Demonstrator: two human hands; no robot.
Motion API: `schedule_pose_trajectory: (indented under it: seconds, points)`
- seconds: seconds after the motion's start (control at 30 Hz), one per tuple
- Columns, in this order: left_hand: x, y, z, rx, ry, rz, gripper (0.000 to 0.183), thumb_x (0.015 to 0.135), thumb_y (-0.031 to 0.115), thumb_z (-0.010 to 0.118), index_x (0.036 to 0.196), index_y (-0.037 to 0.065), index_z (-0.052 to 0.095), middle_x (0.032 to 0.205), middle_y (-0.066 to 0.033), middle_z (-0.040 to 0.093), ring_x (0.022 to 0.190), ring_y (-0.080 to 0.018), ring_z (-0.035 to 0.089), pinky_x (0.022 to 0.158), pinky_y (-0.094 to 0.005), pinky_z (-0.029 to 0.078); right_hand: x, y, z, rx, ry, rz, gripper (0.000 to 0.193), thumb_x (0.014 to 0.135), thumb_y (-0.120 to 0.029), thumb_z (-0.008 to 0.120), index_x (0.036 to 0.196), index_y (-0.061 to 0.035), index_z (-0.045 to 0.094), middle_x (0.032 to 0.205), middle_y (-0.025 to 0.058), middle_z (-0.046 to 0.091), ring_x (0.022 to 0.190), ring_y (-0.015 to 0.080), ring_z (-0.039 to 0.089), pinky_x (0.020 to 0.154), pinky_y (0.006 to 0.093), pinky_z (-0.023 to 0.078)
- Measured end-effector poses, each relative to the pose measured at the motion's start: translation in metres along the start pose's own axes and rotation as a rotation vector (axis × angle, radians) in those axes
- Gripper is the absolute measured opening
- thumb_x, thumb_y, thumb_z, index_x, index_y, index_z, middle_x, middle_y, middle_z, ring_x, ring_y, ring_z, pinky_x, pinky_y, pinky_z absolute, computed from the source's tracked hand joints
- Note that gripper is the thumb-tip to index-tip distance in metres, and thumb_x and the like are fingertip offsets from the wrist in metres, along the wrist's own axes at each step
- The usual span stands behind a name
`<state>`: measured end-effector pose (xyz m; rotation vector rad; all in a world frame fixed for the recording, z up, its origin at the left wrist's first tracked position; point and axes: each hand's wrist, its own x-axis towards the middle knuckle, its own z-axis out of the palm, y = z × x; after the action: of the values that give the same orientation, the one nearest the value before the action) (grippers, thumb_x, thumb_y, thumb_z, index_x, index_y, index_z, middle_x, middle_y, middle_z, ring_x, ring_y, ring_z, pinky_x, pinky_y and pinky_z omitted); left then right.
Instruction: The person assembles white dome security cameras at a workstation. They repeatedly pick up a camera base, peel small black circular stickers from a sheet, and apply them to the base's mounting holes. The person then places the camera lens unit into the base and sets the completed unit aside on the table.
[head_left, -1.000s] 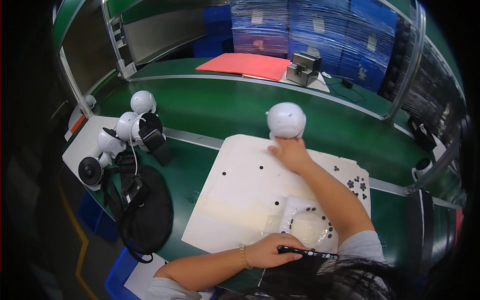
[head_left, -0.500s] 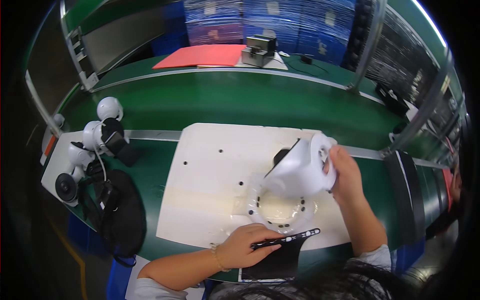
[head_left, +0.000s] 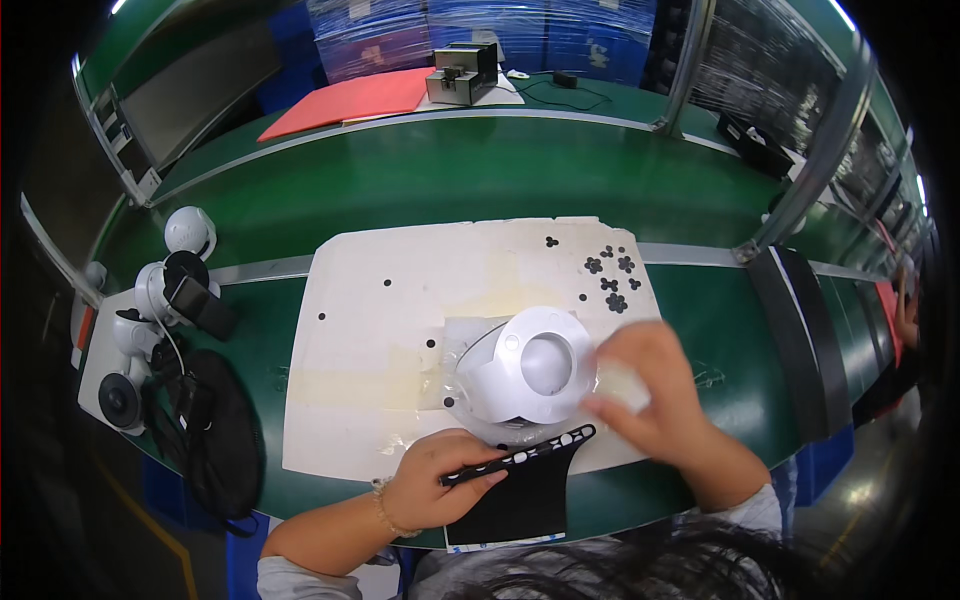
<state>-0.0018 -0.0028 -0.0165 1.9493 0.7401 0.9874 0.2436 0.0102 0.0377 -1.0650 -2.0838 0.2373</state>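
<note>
In the middle of the board, a white rounded plastic housing [head_left: 508,362] rests with its ring-shaped end and round recess facing up. Beneath it is a clear plastic-covered holder [head_left: 432,385], mostly hidden by the housing. My right hand [head_left: 655,390] is just right of the housing, thumb and fingers apart around a gap, slightly blurred. Near the board's front edge, my left hand [head_left: 432,480] is closed on a black strip with round white spots [head_left: 540,447]. A black sheet [head_left: 520,505] with a pale lower edge hangs below the strip.
Small black round pads [head_left: 616,302] cluster on the white board [head_left: 345,385]. White cameras [head_left: 190,232] and a black pouch [head_left: 222,430] stand at left. A dark padded block [head_left: 800,335] is at right; a metal box [head_left: 455,85] and red sheet [head_left: 350,103] lie beyond.
My right hand has set the white housing down on the holder and let go. The housing has turned so its ring end faces up. My left hand still holds the strip.
</note>
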Motion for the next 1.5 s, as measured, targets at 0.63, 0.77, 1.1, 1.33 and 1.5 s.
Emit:
schedule_pose_trajectory:
  seconds: [0.63, 0.77, 1.1, 1.33, 1.5]
  points:
    - [-0.003, 0.002, -0.003, -0.123, 0.093, -0.144, 0.014, 0.070, 0.006, 0.067, 0.079, -0.002, 0.060, 0.068, -0.0122, 0.058, 0.059, -0.0206, 0.055, 0.055, -0.0270, 0.043, -0.010, -0.014, 0.012, -0.136, -0.107, -0.390, 0.030, 0.067, -0.011, 0.062, 0.096, -0.0131, 0.061, 0.095, -0.0026, 0.056, 0.095, 0.0170, 0.050, 0.071, 0.0291, 0.032]
    - [-0.001, 0.010, -0.005, -0.070, 0.071, -0.239, 0.014, 0.071, 0.007, 0.067, 0.077, -0.002, 0.059, 0.068, -0.0113, 0.059, 0.059, -0.0172, 0.056, 0.055, -0.0256, 0.043, -0.013, -0.011, 0.012, -0.074, -0.114, -0.484, 0.031, 0.068, -0.012, 0.059, 0.099, -0.0114, 0.060, 0.091, 0.0000, 0.056, 0.089, 0.0167, 0.052, 0.069, 0.0279, 0.035]
    - [-0.002, 0.012, -0.002, -0.111, 0.105, -0.254, 0.015, 0.072, 0.009, 0.068, 0.074, -0.002, 0.058, 0.067, -0.0106, 0.058, 0.058, -0.0159, 0.055, 0.055, -0.0249, 0.043, -0.007, -0.015, 0.035, 0.289, 0.096, -0.439, 0.045, 0.063, 0.000, 0.065, 0.104, -0.0132, 0.052, 0.101, 0.0064, 0.056, 0.086, 0.0219, 0.056, 0.067, 0.0321, 0.039]
    - [-0.004, 0.007, -0.001, -0.069, 0.149, -0.207, 0.016, 0.071, 0.010, 0.068, 0.074, -0.002, 0.057, 0.065, -0.0115, 0.056, 0.055, -0.0187, 0.054, 0.052, -0.0269, 0.042, -0.008, -0.017, 0.024, 0.039, 0.047, -0.296, 0.046, 0.061, 0.000, 0.066, 0.104, -0.0120, 0.053, 0.090, 0.0016, 0.059, 0.085, 0.0166, 0.055, 0.068, 0.0293, 0.035]
    - [-0.003, 0.009, 0.000, -0.082, 0.144, -0.229, 0.016, 0.070, 0.010, 0.069, 0.073, -0.002, 0.057, 0.064, -0.0122, 0.056, 0.056, -0.0195, 0.055, 0.052, -0.0269, 0.042, -0.011, -0.012, 0.021, 0.014, 0.014, -0.400, 0.045, 0.062, -0.002, 0.068, 0.103, -0.0129, 0.054, 0.081, -0.0001, 0.060, 0.084, 0.0158, 0.054, 0.068, 0.0293, 0.034]
